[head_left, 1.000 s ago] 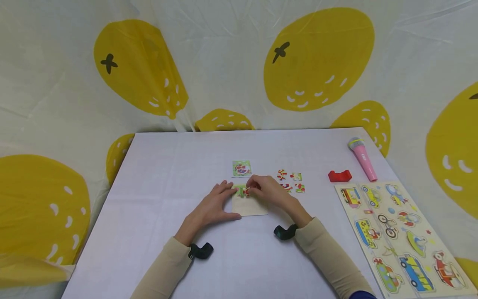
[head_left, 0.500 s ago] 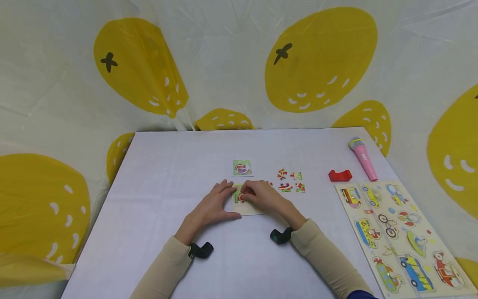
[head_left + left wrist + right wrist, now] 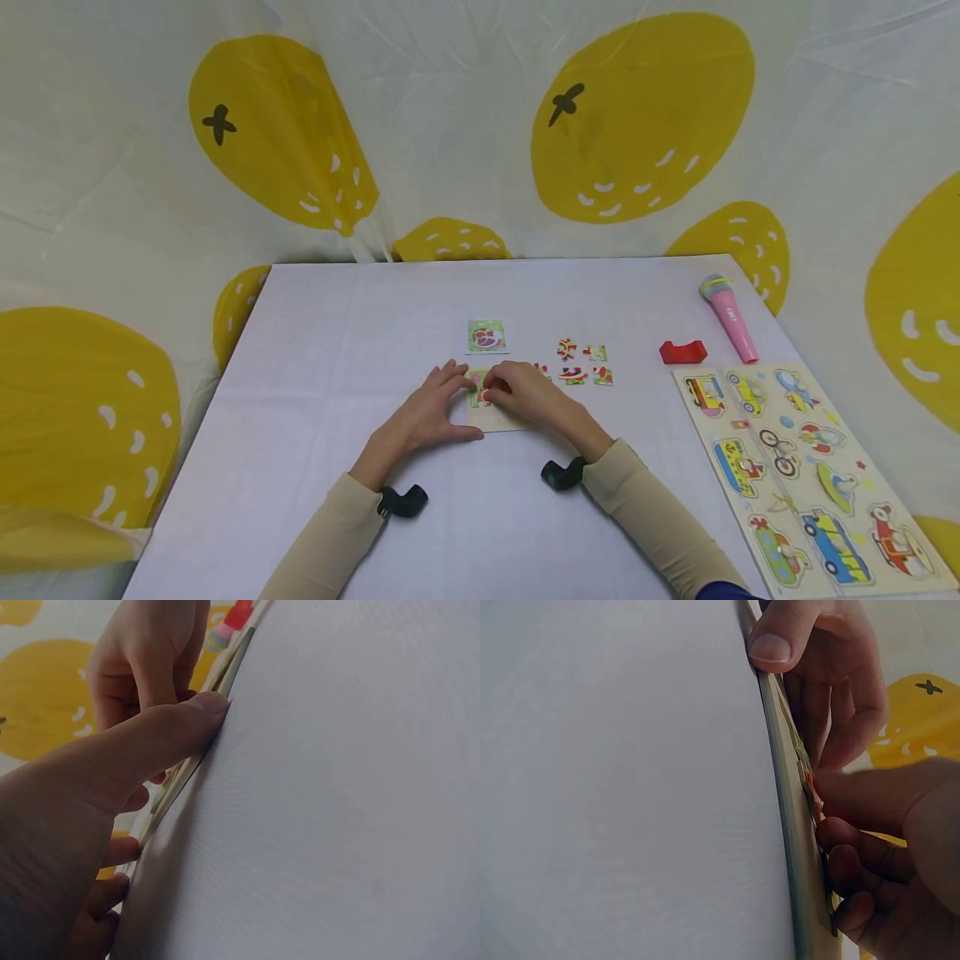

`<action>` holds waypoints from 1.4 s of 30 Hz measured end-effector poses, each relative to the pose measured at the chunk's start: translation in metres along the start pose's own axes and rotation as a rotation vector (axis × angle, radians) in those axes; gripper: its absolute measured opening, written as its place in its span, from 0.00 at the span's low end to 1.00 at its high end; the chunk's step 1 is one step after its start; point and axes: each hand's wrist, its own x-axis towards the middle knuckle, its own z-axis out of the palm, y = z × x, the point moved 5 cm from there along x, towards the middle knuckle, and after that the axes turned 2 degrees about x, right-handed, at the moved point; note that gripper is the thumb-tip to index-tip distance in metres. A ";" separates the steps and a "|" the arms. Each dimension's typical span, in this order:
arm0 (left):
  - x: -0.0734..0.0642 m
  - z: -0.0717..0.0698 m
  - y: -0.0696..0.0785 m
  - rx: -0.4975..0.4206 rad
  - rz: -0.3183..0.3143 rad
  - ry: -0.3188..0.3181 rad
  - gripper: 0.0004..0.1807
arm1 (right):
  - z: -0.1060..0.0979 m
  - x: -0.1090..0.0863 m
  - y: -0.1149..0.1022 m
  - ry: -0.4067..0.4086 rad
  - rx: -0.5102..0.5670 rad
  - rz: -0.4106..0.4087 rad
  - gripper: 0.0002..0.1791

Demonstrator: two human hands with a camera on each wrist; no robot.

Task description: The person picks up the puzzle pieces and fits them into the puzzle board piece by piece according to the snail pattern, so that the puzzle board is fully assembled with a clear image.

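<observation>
A small wooden puzzle board (image 3: 501,422) lies flat near the table's middle, with green-and-red pieces on its upper left. My left hand (image 3: 423,412) holds the board at its left side, thumb at the front edge and fingers farther up. Over the board, my right hand (image 3: 534,393) pinches a red jigsaw piece (image 3: 814,796) between thumb and fingers, against the upper-left pieces. The hand hides much of that piece and the board's right part. Several loose jigsaw pieces (image 3: 573,377) lie to the right. Behind the board is a small picture card (image 3: 487,337).
Farther right stands a red curved block (image 3: 682,353), beside a pink toy microphone (image 3: 731,318). A large wooden vehicle peg puzzle (image 3: 806,475) covers the table's right front. A white cloth covers the table (image 3: 337,333); a curtain (image 3: 450,125) with yellow fruit hangs behind.
My right hand has moved left and slightly toward me over the board with the jigsaw piece, uncovering a loose piece on the right. Over the last half second it shifts only slightly. The left hand stays put.
</observation>
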 end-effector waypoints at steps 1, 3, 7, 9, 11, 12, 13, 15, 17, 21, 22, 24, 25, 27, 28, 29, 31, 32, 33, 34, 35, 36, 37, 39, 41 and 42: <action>0.000 0.000 0.000 -0.002 0.002 0.003 0.40 | 0.000 0.000 0.000 -0.007 0.003 0.004 0.08; 0.000 0.000 0.000 -0.002 -0.005 0.002 0.39 | 0.001 0.000 0.000 -0.020 0.013 0.010 0.10; 0.000 -0.001 0.000 -0.013 -0.019 0.000 0.37 | 0.002 0.001 0.000 -0.030 0.005 0.023 0.11; 0.000 -0.002 0.000 -0.012 -0.025 -0.003 0.37 | 0.002 0.001 0.000 -0.029 -0.004 0.027 0.11; 0.000 -0.002 0.000 -0.014 -0.026 -0.003 0.37 | 0.003 0.002 0.000 -0.027 -0.017 0.025 0.11; 0.000 -0.002 0.000 -0.014 -0.026 -0.003 0.36 | 0.003 0.002 -0.001 -0.026 -0.025 0.022 0.10; 0.000 -0.002 -0.001 -0.011 -0.028 -0.006 0.36 | 0.003 0.002 -0.001 -0.023 -0.028 0.017 0.10; 0.000 -0.001 -0.001 -0.010 -0.027 -0.008 0.36 | 0.003 0.001 -0.002 -0.019 -0.035 0.007 0.09; 0.000 -0.001 -0.001 -0.010 -0.027 -0.010 0.35 | 0.003 0.001 -0.002 -0.014 -0.039 -0.004 0.08; 0.000 -0.001 -0.001 -0.019 -0.024 -0.009 0.35 | 0.003 0.001 -0.001 -0.004 -0.045 -0.021 0.07; 0.000 -0.001 0.000 -0.021 -0.024 -0.009 0.34 | 0.003 0.001 -0.001 -0.002 -0.047 -0.024 0.07; 0.000 -0.001 0.000 -0.023 -0.021 -0.008 0.34 | 0.003 0.001 -0.001 0.001 -0.050 -0.029 0.08; 0.000 -0.001 0.000 -0.022 -0.020 -0.010 0.33 | 0.003 0.001 -0.001 0.002 -0.050 -0.031 0.08; 0.000 -0.001 0.000 -0.020 -0.025 -0.018 0.33 | 0.004 0.001 -0.001 0.000 -0.050 -0.034 0.08; -0.001 0.000 0.000 -0.019 -0.029 -0.020 0.32 | 0.004 0.001 -0.001 -0.002 -0.050 -0.034 0.08; -0.001 0.000 -0.001 -0.020 -0.031 -0.021 0.32 | 0.004 0.001 -0.001 -0.004 -0.049 -0.034 0.08; -0.001 0.001 -0.001 -0.020 -0.044 -0.027 0.31 | 0.004 0.001 -0.001 -0.008 -0.046 -0.032 0.08; -0.001 0.001 -0.001 -0.021 -0.049 -0.027 0.31 | 0.004 0.001 -0.001 -0.009 -0.046 -0.031 0.08; -0.001 0.001 -0.001 -0.022 -0.051 -0.027 0.31 | 0.004 0.001 -0.002 -0.008 -0.045 -0.032 0.08; -0.001 0.001 -0.001 -0.022 -0.051 -0.026 0.31 | 0.004 0.001 -0.001 -0.007 -0.044 -0.029 0.09; -0.001 0.001 -0.001 -0.023 -0.048 -0.026 0.31 | 0.003 0.000 -0.001 -0.004 -0.041 -0.028 0.09; -0.001 0.001 -0.001 -0.021 -0.046 -0.026 0.31 | 0.002 0.000 -0.001 0.002 -0.037 -0.028 0.10; -0.001 0.001 -0.001 -0.021 -0.040 -0.025 0.31 | 0.001 0.000 -0.001 0.009 -0.032 -0.028 0.10; -0.001 0.001 -0.001 -0.017 -0.029 -0.025 0.32 | -0.003 -0.001 0.000 0.025 -0.028 -0.025 0.12; 0.000 0.000 0.000 -0.017 -0.024 -0.023 0.31 | -0.007 -0.002 0.001 0.045 -0.025 -0.018 0.14; 0.000 0.000 0.000 -0.017 -0.024 -0.023 0.31 | -0.009 -0.002 0.002 0.053 -0.024 -0.017 0.15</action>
